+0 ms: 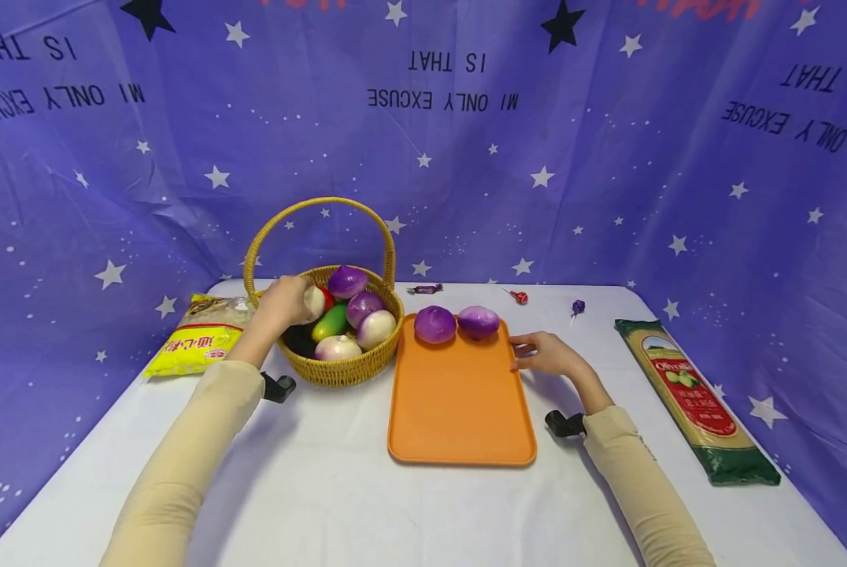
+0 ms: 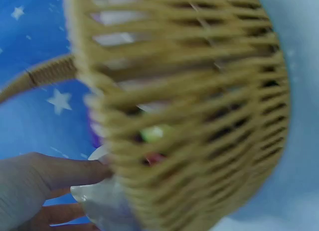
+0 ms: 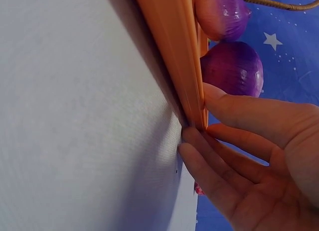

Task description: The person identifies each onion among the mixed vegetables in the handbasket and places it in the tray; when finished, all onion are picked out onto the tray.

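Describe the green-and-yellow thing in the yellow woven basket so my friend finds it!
Beside the flat orange tray stands the yellow woven basket with a tall arched handle. Inside lies the long green-and-yellow thing. Unlike the round purple or white bulbs around it, it is green.

Whitish bulb [image 1: 315, 304] in left hand [image 1: 286, 302], inside left rim of wicker basket [image 1: 345, 372]. Orange tray [image 1: 462, 402] on worktop [image 1: 324, 488], right edge pinched by right hand [image 1: 549, 354].
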`<state>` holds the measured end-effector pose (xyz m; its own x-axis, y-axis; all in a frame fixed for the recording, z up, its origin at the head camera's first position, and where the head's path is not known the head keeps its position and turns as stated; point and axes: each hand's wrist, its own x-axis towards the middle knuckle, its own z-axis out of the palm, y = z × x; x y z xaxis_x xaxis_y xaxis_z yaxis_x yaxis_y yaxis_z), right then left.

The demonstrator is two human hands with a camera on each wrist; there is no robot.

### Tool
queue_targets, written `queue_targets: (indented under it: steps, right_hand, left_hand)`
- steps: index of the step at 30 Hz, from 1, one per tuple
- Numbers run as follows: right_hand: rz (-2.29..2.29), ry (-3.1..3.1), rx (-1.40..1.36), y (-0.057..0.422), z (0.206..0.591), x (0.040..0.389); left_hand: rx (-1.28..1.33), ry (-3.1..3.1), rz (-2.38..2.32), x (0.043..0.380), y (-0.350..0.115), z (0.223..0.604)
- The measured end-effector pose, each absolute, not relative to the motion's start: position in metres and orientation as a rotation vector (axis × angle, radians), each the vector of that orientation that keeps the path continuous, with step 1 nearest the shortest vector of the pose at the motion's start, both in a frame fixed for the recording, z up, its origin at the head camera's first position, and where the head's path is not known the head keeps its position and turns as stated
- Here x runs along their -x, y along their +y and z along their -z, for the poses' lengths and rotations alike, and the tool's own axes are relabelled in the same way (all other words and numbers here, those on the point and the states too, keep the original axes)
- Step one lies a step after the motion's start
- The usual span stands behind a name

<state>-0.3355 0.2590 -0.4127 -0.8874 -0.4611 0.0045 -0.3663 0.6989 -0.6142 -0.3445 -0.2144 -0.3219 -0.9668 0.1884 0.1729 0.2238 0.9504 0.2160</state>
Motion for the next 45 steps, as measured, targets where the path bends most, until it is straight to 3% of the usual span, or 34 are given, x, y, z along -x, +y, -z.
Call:
queue_targets:
  steps: [17,30,37,45]
  right_hand:
    - [0.956,2.728,0.595,0.259,0.412,0.336]
    - [0.984,2.729,0.614,0.259,0.413,0.335]
    - [0.989,2.728,0.651,0.258,0.414,0.336]
    - [0.99,2.716,0.644,0.26,0.413,0.336]
  left_hand:
    - [0.677,-2.744,0.63,0.308,-0.13,0.296]
    - [1.042,-2.801,0.536,0.314,-0.023,0.349]
    - [1.051,-2.896,0.404,0.32,0.015,0.373]
    - [1.001,-2.928,0.312,0.318,0.029,0.381]
